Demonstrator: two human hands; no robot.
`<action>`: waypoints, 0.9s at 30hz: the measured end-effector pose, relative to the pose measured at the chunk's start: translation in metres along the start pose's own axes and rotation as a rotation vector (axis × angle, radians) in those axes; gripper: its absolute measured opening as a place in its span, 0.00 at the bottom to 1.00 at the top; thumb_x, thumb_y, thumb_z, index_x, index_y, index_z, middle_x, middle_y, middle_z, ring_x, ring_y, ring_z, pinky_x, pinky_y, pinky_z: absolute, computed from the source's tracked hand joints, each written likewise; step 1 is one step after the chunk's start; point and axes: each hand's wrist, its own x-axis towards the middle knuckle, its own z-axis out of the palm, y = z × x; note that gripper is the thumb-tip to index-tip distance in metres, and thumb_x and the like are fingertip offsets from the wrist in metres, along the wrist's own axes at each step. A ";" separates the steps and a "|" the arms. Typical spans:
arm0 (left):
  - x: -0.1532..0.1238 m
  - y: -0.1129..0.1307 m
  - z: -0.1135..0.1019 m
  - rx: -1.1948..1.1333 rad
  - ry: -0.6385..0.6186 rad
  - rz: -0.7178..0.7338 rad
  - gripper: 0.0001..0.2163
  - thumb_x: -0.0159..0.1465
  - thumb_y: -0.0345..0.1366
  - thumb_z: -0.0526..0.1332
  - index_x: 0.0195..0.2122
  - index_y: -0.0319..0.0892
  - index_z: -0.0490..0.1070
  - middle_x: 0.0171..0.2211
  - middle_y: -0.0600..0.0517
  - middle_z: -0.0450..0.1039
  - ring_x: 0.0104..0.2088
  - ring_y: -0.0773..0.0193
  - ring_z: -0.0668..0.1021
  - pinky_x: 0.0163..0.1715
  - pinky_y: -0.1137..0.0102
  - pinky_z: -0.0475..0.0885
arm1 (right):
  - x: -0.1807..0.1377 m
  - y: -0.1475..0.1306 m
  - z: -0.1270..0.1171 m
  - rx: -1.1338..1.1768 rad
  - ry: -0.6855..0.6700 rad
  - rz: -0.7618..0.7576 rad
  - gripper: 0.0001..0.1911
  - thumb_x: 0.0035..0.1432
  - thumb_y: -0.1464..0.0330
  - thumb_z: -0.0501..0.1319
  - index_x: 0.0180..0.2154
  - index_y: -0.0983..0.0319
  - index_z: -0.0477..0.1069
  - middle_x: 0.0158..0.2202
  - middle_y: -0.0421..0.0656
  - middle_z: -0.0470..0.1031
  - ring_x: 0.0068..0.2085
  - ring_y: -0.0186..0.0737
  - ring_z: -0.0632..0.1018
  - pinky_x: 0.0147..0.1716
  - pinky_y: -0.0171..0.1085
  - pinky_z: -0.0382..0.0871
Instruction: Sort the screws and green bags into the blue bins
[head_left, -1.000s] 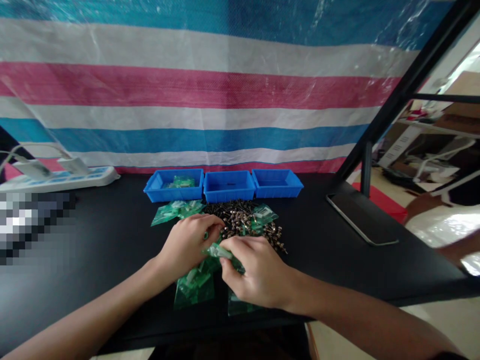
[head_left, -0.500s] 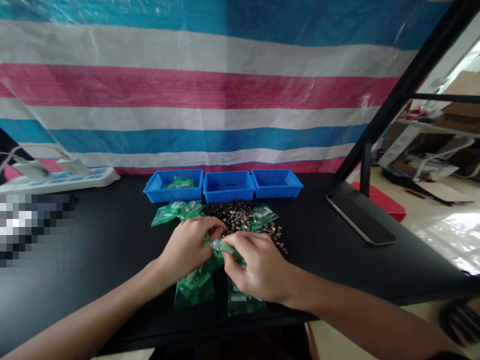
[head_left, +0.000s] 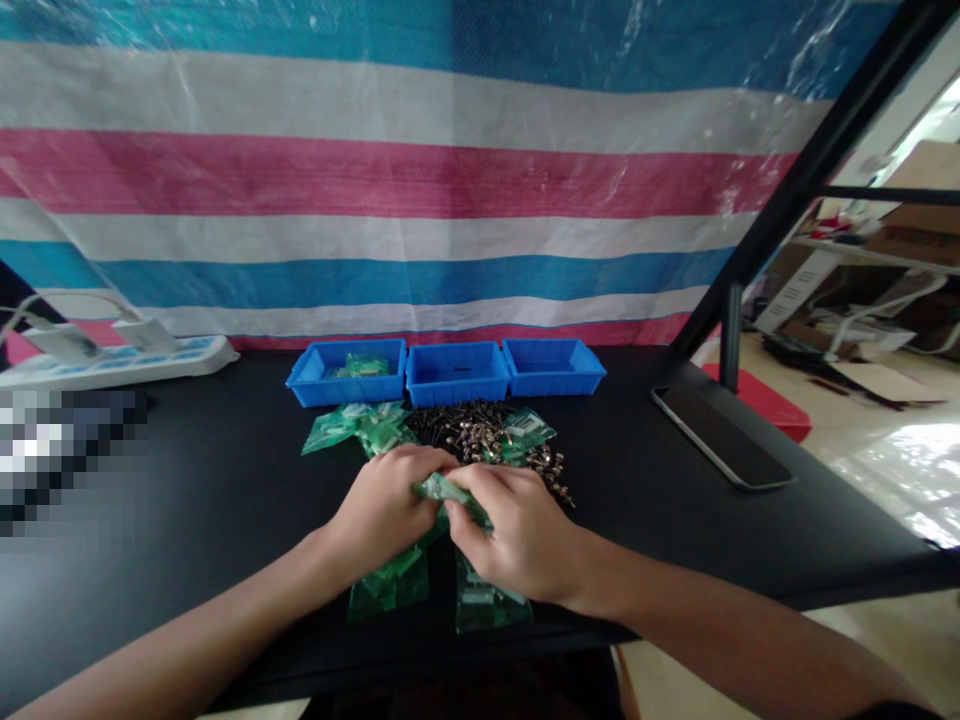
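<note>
Between my two hands is a small green plastic bag (head_left: 441, 488), crumpled and partly covered by fingers. My left hand (head_left: 394, 500) is closed on its left side, and my right hand (head_left: 517, 530) pinches its right side with thumb and forefinger. What the bag contains is too hidden to make out. More green bags (head_left: 390, 585) lie below my left hand, and a clear greenish bag with pale pieces (head_left: 491, 605) lies under my right hand. Just beyond my fingers spreads a pile of small dark and brassy metal screws (head_left: 480, 435).
Three blue trays stand in a row: the left tray (head_left: 346, 392) holds green packets, beside the middle tray (head_left: 457, 388) and right tray (head_left: 553, 382). More green bags (head_left: 360, 425) lie before them. A phone (head_left: 721, 438) lies right; a power strip (head_left: 187, 358) sits left.
My left hand has moved slightly right and closer to my right hand, its fingers now closed over the bag's left end. My right hand has barely moved.
</note>
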 end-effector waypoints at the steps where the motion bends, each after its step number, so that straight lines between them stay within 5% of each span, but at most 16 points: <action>1: 0.000 0.000 0.001 -0.003 0.002 0.003 0.15 0.49 0.25 0.51 0.34 0.43 0.72 0.34 0.51 0.76 0.37 0.59 0.76 0.37 0.68 0.67 | 0.000 0.000 0.000 0.001 0.002 0.001 0.05 0.53 0.74 0.53 0.34 0.65 0.66 0.28 0.44 0.75 0.29 0.38 0.76 0.30 0.34 0.69; 9: 0.001 0.002 -0.003 -0.028 -0.021 -0.023 0.14 0.50 0.25 0.51 0.34 0.42 0.72 0.34 0.52 0.76 0.37 0.60 0.75 0.38 0.69 0.67 | 0.000 -0.001 0.000 0.028 0.038 -0.042 0.05 0.56 0.73 0.53 0.36 0.65 0.66 0.29 0.45 0.75 0.32 0.38 0.77 0.33 0.34 0.70; 21: -0.003 0.007 0.002 0.150 -0.052 0.149 0.05 0.56 0.27 0.53 0.27 0.41 0.67 0.28 0.52 0.71 0.31 0.62 0.72 0.31 0.70 0.65 | 0.003 -0.003 -0.003 -0.015 0.010 -0.203 0.10 0.58 0.75 0.52 0.41 0.66 0.68 0.33 0.45 0.73 0.36 0.38 0.74 0.40 0.35 0.69; 27: -0.001 0.003 0.003 0.126 -0.077 0.135 0.06 0.56 0.28 0.52 0.28 0.42 0.67 0.29 0.53 0.71 0.31 0.61 0.73 0.32 0.68 0.64 | 0.004 -0.006 -0.006 -0.053 -0.018 -0.288 0.10 0.58 0.74 0.52 0.39 0.66 0.70 0.31 0.45 0.71 0.33 0.37 0.72 0.36 0.34 0.69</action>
